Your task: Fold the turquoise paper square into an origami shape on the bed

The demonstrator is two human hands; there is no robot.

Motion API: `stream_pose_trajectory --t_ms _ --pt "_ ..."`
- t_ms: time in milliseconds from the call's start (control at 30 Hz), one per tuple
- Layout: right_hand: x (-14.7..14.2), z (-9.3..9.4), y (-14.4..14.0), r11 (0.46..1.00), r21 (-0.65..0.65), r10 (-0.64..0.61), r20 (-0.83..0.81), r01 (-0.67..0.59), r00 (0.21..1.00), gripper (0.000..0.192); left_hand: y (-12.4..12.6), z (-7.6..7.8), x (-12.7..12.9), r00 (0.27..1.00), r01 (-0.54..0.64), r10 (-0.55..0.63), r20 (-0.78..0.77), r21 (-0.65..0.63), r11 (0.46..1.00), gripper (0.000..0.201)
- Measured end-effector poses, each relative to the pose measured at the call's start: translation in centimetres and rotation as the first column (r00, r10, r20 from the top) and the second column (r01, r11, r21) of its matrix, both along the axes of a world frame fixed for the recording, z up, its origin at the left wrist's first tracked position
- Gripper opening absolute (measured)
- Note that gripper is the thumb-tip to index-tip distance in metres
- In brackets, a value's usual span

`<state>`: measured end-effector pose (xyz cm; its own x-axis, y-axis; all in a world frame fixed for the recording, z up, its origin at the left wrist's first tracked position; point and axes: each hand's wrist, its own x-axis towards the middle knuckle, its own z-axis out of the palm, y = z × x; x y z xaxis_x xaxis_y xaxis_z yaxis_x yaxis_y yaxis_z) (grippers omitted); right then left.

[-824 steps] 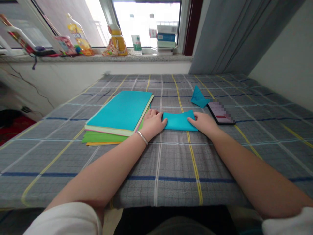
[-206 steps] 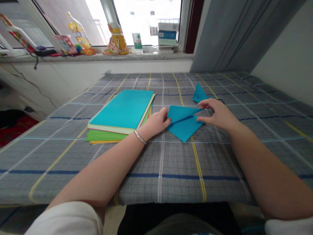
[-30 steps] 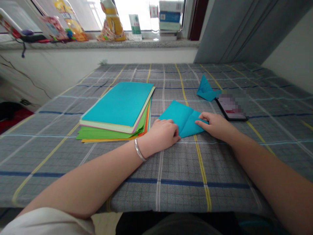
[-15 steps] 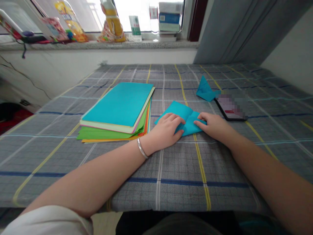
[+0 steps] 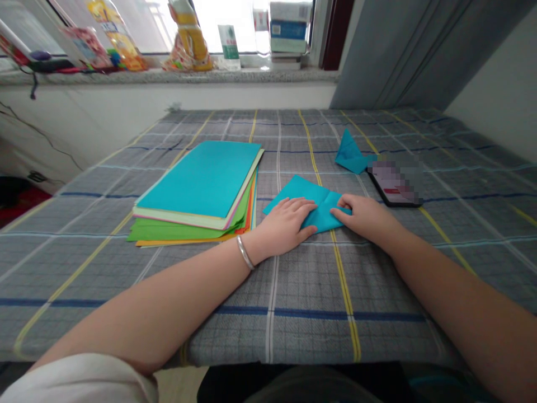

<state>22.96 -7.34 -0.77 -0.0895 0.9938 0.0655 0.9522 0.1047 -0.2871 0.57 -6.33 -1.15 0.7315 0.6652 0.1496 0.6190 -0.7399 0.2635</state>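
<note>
Lying flat on the checked cloth [image 5: 310, 285], the folded blue paper [image 5: 325, 215] sits right of the cloth's middle, between its near and far edges and well apart from both. One corner points away from the person, and a crease shows across the visible part. The left hand [image 5: 289, 224] rests over its left portion, palm down, fingers extended and not clenched; this placement presumably pins the sheet against slipping. The right hand [image 5: 363, 215] grasps the right-hand corner, thumb on top and fingers curled; the grip appears intended to control that corner while the other side is held down. What lies beneath the fingers cannot be seen.

Just beyond the right hand, toward the cloth's far right corner, stands a small folded blue piece [image 5: 350, 157] with a raised point. Its low end reaches the phone [image 5: 392, 190]; contact cannot be confirmed. The phone lies face up, seemingly set there for easy viewing; its screen is partly obscured. To the left, a paper stack [image 5: 201, 179] lies with blue uppermost and green and orange edges protruding, apparently within reach yet outside the working area. A bracelet [image 5: 245, 253] encircles the left wrist. Past the cloth's far edge, boxes [image 5: 288, 33] stand on the windowsill [image 5: 168, 77].
</note>
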Motion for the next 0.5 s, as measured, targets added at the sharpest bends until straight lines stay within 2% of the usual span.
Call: stream_pose_trajectory --t_ms 133,500 --pt "-0.18 0.04 -0.08 0.999 -0.007 -0.044 0.043 0.045 0.998 0.026 0.02 -0.33 -0.04 0.999 0.007 -0.005 -0.034 0.037 0.999 0.054" --pt "-0.19 0.23 -0.11 0.998 -0.039 -0.038 0.104 0.042 0.994 0.025 -0.01 -0.56 0.05 0.996 0.027 -0.018 -0.086 0.098 0.995 0.048"
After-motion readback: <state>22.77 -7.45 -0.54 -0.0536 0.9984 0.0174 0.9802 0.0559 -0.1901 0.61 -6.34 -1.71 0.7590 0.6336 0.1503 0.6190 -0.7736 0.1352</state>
